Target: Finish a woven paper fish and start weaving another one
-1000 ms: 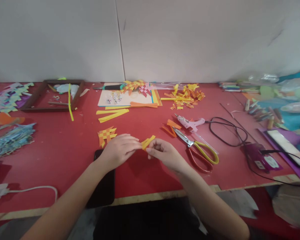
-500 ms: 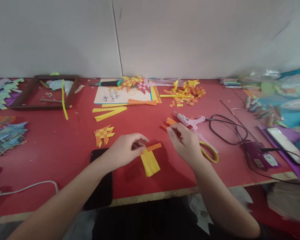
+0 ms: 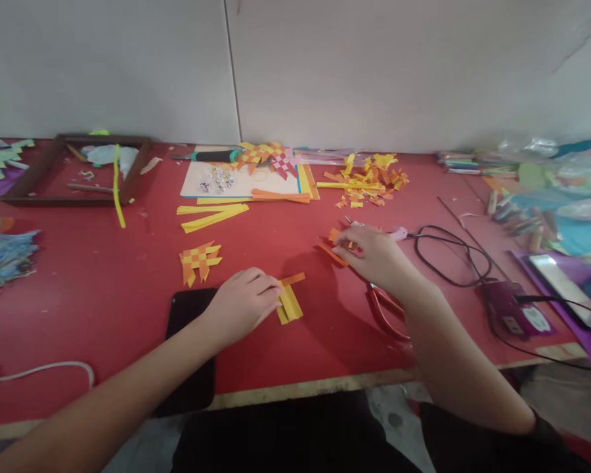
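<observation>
A small bundle of yellow paper strips (image 3: 290, 305) lies on the red table, with an orange strip (image 3: 293, 278) crossing its upper end. My left hand (image 3: 246, 302) is closed at the bundle's left edge, fingertips on the paper. Farther right, my right hand (image 3: 374, 256) has its fingertips pinched at loose orange paper strips (image 3: 332, 255). Beneath that forearm, red-handled scissors (image 3: 387, 314) are partly covered. A pink glue gun (image 3: 398, 234) shows behind the right hand, mostly hidden. Left of centre lies a woven orange and yellow paper fish (image 3: 199, 261).
A black phone (image 3: 192, 355) lies under my left forearm. Yellow strips (image 3: 211, 217), a white board (image 3: 192, 180) and paper scraps (image 3: 369, 180) are farther back. A wooden frame (image 3: 64, 202) stands left; a black cord (image 3: 443, 284) and purple box (image 3: 512, 309) are right.
My right hand has lowered onto the orange strips. My left hand's fingers have closed over the bundle's edge. The red scissors handle has come into view while the yellow handle is now hidden.
</observation>
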Tool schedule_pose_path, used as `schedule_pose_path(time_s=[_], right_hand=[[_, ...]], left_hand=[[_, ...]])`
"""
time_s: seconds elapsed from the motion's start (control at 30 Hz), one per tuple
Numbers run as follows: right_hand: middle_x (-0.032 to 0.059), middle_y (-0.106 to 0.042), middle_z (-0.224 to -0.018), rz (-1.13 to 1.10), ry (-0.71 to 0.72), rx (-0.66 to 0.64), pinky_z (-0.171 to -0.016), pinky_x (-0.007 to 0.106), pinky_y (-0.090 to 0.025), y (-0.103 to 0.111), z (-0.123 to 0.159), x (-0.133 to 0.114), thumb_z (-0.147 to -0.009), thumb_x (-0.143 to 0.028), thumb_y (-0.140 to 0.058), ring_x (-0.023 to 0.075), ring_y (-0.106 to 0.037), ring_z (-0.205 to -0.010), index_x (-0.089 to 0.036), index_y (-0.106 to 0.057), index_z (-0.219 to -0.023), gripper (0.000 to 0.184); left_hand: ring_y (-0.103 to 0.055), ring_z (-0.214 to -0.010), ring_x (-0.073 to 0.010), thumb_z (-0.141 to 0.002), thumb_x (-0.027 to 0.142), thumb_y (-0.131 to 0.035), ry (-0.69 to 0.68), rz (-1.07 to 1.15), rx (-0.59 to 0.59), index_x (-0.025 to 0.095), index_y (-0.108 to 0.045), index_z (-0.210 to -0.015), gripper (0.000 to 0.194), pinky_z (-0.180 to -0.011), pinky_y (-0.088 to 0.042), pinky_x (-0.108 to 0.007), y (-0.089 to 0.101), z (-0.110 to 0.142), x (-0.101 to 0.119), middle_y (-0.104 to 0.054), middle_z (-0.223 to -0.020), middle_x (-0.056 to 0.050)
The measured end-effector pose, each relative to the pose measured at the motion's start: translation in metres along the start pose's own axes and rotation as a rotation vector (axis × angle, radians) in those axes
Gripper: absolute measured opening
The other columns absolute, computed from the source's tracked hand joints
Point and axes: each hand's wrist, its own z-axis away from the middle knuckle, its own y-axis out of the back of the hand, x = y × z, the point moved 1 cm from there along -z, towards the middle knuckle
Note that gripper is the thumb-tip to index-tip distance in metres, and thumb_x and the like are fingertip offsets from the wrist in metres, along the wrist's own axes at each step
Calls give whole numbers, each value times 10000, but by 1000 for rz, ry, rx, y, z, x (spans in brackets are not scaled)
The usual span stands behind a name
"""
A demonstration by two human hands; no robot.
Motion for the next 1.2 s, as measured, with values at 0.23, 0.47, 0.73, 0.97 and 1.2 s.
schedule_pose_path(time_s=[0.23,0.47,0.73,0.97,1.2], right_hand=[[42,-699,-863,-140,306,-90,-817,355,-461,-17,7,-33,-944,-319,-567,200,-610,-852,-215,-654,-867,156],[79,-656,-1089,-300,460,-233,-906,373,-497,-37,26,-54,-898,-357,-653,213,-588,-1037,-222,-634,-1084,231],[100,-648,-1098,-243,480,-247,-947,430,-465,-56,22,-57,-847,-369,-708,242,-567,-1049,-196,-651,-1113,323],[81,-662,-1009,-260,474,-162,-877,381,-482,-62,21,-57,-885,-219,-634,211,-589,-965,-194,-663,-977,100],[41,-695,-881,-331,292,19,-707,271,-510,-72,20,-55,-883,-209,-649,156,-653,-795,-184,-612,-999,124]], left_hand=[[-607,-966,-232,-981,180,-483,-33,-50,21,153,-670,-1069,209,-848,-524,-401,-6,1,-1,-717,-1084,-87],[-599,-800,-234,-939,177,-466,129,-1,149,132,-606,-989,155,-712,-506,-386,-2,-6,-1,-692,-878,-87],[-537,-722,-214,-957,257,-497,139,-65,115,184,-543,-824,158,-651,-433,-349,1,6,-4,-618,-746,-38],[-512,-730,-218,-942,260,-546,128,-39,64,185,-549,-798,162,-663,-419,-354,-2,4,-7,-600,-773,-36],[-512,-768,-237,-937,207,-506,117,-79,2,172,-564,-772,179,-695,-435,-377,3,2,-3,-584,-774,-53]])
